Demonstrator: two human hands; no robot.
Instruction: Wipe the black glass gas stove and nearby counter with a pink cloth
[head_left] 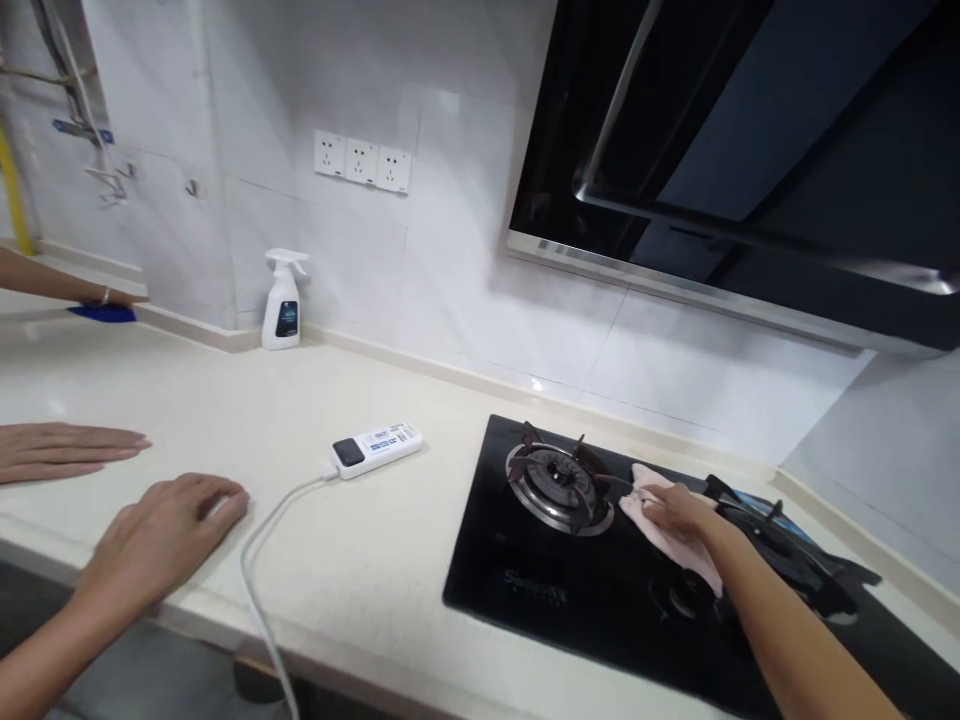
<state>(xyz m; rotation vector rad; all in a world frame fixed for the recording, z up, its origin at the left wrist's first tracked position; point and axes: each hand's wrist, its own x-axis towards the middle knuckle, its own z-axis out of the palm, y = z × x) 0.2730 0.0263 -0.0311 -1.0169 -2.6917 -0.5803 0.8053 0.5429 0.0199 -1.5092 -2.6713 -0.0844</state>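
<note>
left hand (161, 535) flat on counter (360, 560), right hand (679, 510) pressing cloth (660, 525)

Both forearms are bare, with no sleeves showing. The left hand (161, 535) and right hand (679, 510) wear no gloves, rings or watch.

Cloth (660, 520) on hob (570, 590), right of remote (377, 449)

cloth (664, 532): pale pink
hob (570, 590): glossy black
surface (225, 400): cream
spray bottle (283, 300): white, dark label
wall tiles (450, 250): white
rag (101, 313): blue
</note>
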